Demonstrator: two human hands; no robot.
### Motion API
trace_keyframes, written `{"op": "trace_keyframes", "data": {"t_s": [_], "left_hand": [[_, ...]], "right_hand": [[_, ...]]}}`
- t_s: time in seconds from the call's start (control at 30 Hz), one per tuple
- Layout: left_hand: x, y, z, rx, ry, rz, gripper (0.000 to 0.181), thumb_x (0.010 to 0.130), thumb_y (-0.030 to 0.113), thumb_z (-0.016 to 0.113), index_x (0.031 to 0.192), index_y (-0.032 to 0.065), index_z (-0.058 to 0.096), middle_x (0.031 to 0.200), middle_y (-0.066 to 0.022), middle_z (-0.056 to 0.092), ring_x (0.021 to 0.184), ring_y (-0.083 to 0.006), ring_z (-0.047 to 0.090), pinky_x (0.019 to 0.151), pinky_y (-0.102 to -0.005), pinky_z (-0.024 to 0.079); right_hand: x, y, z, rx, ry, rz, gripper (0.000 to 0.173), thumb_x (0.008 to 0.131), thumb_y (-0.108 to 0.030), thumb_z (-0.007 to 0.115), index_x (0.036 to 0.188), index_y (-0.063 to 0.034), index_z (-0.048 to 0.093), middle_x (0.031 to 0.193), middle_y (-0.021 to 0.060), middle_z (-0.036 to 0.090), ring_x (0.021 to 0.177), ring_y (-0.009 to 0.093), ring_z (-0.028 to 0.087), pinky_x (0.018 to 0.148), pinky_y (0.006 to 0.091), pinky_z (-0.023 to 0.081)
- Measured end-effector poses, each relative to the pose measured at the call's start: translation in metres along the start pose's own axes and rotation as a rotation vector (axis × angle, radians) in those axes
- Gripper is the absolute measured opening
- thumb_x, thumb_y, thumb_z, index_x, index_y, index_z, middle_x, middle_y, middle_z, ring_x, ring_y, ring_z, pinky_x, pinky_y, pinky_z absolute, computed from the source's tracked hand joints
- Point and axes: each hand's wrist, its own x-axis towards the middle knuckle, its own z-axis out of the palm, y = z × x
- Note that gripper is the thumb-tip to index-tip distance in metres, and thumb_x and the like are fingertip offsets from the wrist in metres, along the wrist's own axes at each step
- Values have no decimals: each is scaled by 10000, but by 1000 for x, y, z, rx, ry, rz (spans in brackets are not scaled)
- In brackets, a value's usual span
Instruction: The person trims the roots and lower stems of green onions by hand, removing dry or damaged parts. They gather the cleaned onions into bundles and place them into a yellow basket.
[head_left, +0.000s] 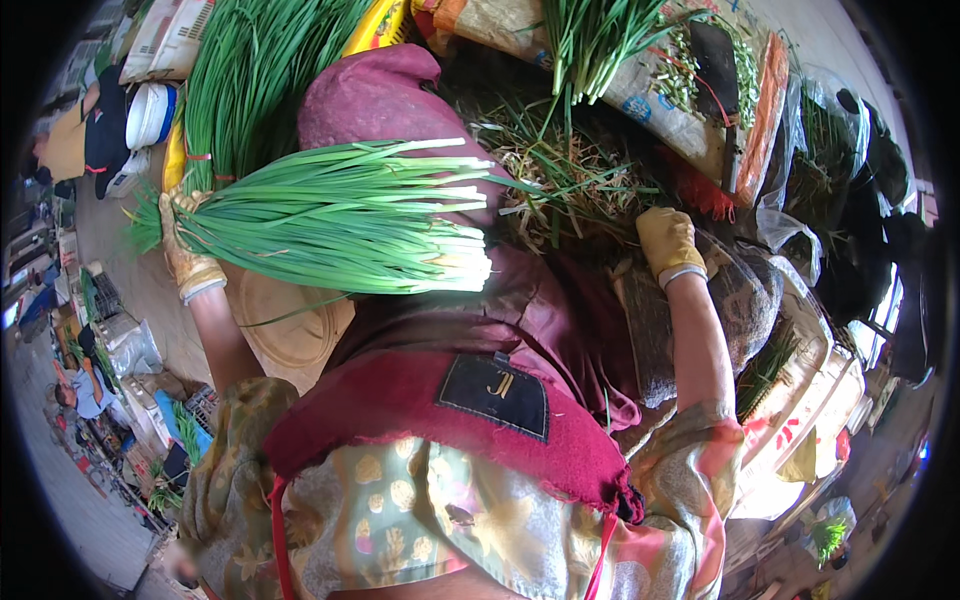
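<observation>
My left hand (185, 244), in a yellow glove, grips a thick bundle of garlic chives (337, 217) near its leafy end. The bundle lies sideways above my lap, its pale stem ends fanned out to the right. My right hand (670, 241), also gloved in yellow, is curled into a fist away from the bundle, and nothing shows sticking out of it. The inside of that fist is hidden. Beside it is a heap of loose leaves and dry trimmings (570, 172). A maroon apron (390, 405) covers my front and lap.
Long chives (255, 82) stand tied at upper left. Another bunch (600, 45) rests on a woven sack (667, 120), near a dark slab (712, 67). A round lid (289, 315) lies below my left hand. White foam boxes (802, 405) stand at right. Other people are farther left.
</observation>
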Motion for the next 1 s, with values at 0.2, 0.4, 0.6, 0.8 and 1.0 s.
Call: {"op": "trace_keyframes", "data": {"t_s": [0.2, 0.4, 0.6, 0.8, 1.0], "left_hand": [[34, -15, -157, 87, 5, 72, 339, 1020, 302, 507, 1211, 37, 596, 1177, -144, 637, 1072, -273, 579, 1062, -410, 420], [17, -31, -58, 50, 116, -83, 342, 989, 294, 569, 1209, 34, 605, 1066, -145, 683, 909, -317, 652, 916, -438, 522], [16, -23, -64, 19, 195, -64, 283, 977, 253, 602, 1126, 15, 633, 1039, -140, 675, 941, -269, 640, 923, -419, 522], [6, -27, -43, 11, 321, -64, 281, 996, 200, 569, 1171, -17, 608, 1111, -145, 664, 989, -236, 622, 965, -392, 504], [-6, -24, -9, 58, 372, -40, 334, 1026, 184, 502, 1292, -18, 518, 1198, -179, 629, 1102, -247, 586, 999, -369, 476]], "right_hand": [[1, -54, -56, 1687, 282, -456, 492, 875, -132, 698, 1332, -23, 552, 1251, 128, 629, 1109, 199, 610, 964, 326, 482], [5, -123, -121, 2112, 395, -478, 308, 890, -134, 717, 1156, 9, 656, 1085, 75, 673, 1006, 158, 622, 889, 302, 491], [13, -123, -107, 1707, 784, -207, 98, 888, -96, 684, 947, -24, 712, 804, 52, 683, 718, 125, 603, 691, 270, 494], [8, 4, -40, 2145, 981, 402, 174, 945, -135, 627, 943, 23, 700, 824, 57, 702, 672, 84, 568, 635, 257, 463], [-39, 40, -11, 1281, 888, 774, 85, 849, -109, 668, 820, -76, 740, 778, 45, 712, 648, 140, 619, 635, 294, 513]]}}
